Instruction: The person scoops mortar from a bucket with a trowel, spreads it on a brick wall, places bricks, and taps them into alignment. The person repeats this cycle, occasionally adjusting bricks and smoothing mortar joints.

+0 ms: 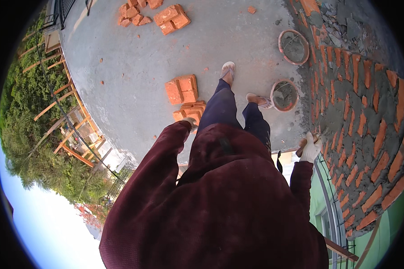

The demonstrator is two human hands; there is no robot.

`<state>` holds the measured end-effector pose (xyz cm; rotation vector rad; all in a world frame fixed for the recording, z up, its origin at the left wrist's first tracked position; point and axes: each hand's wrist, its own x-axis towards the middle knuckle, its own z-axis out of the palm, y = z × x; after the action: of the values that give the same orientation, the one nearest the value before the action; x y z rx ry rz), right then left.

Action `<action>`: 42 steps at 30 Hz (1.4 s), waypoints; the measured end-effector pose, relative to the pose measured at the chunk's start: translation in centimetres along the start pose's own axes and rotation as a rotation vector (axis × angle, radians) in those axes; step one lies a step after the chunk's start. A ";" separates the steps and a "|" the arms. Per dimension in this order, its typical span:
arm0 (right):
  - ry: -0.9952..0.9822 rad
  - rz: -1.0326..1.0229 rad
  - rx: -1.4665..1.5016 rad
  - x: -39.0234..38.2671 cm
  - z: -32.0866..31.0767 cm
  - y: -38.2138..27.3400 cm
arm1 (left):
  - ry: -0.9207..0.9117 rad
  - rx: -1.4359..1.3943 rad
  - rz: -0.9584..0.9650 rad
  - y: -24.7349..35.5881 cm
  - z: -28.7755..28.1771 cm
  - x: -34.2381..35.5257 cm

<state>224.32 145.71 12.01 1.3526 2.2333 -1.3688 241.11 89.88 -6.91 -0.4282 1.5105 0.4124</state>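
A brown handle (302, 146) is clasped by the right hand (312, 149); bricks (189, 109) beside the fingers of the left hand (191, 120), their closure indiscernible, could be toppled by bumping.

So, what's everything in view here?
Brick wall: one, orange and grey, right
Brick stacks: three, orange, on floor
Round pans: two, reddish, left of brick wall
Loose bricks: several, orange, top
Floor: one, grey, centre
Timbers: several, brown, left
Trees: several, green, left
Sky: one, blue, lower left
Building wall: one, green, lower right
Sweater: one, maroon, lower centre
Trousers: pair, dark, centre
Sandals: pair, pale, on floor
Left hand: one, pale, by brick stack
Right hand: one, white-gloved, near brick wall
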 end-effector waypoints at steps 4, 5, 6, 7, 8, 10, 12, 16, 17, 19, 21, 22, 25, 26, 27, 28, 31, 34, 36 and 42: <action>-0.290 0.145 -0.136 3.1 4.5 -1.6 | 0.049 -0.426 0.047 -0.3 6.5 1.4; -0.332 0.147 -0.180 1.9 6.6 -3.9 | 0.046 -0.565 0.012 0.4 7.4 1.3; -0.362 0.157 -0.219 1.0 8.0 -4.9 | 0.038 -0.691 -0.024 0.5 8.2 1.2; -0.391 0.142 -0.268 1.2 8.4 -4.4 | 0.081 -0.713 -0.026 0.4 9.6 1.5; -0.417 0.126 -0.298 1.9 8.7 -2.9 | 0.137 -0.720 -0.026 0.0 10.1 2.6; -0.465 0.089 -0.338 3.6 10.8 -1.5 | 0.267 -0.662 -0.124 -1.1 8.7 5.9; -0.485 0.120 -0.440 5.1 12.2 0.2 | 0.421 -0.630 -0.273 -3.7 4.3 7.7; -0.441 0.190 -0.653 9.2 13.7 4.9 | 0.552 -0.610 -0.543 -10.1 -4.9 14.7; -0.426 0.207 -0.691 10.5 13.4 6.5 | 0.574 -0.568 -0.602 -10.9 -6.5 16.9; -0.452 0.217 -0.774 10.2 15.3 7.3 | 0.657 -0.537 -0.645 -12.7 -8.1 21.9; -0.407 0.172 -0.923 10.6 15.9 8.1 | 0.742 -0.563 -0.600 -13.7 -9.1 24.7; -0.399 0.155 -0.917 11.1 15.8 8.6 | 0.786 -0.576 -0.573 -13.8 -9.2 25.7; -0.469 -0.005 -0.750 12.4 13.9 9.7 | 0.801 -0.741 -0.522 -14.0 -9.5 25.8; -0.507 -0.054 -0.670 10.9 15.5 8.5 | 0.821 -0.777 -0.521 -12.8 -9.9 24.0; -0.547 -0.110 -0.584 9.3 18.0 6.8 | 0.827 -1.169 -0.219 -12.2 -10.2 22.6; -0.622 -0.047 -0.592 6.8 20.3 3.9 | 0.786 -1.528 0.119 -11.9 -9.7 21.4; -0.757 -0.108 -0.763 0.4 22.5 -2.6 | 0.311 -2.285 0.596 -11.2 -4.4 17.5; -0.755 -0.828 -0.730 -4.9 21.7 -4.5 | -0.175 -2.364 1.005 0.8 -7.8 2.4; -0.715 -1.129 -0.519 -9.6 22.0 -8.3 | -0.710 -2.194 1.287 7.8 -10.0 -7.5; -0.387 -1.355 -0.435 -13.0 14.6 -17.6 | 0.232 -1.106 1.427 20.9 -12.9 -21.9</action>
<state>213.90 123.74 22.00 -0.7137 2.8571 -1.0390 218.89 101.28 14.52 -0.1396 1.4765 2.4262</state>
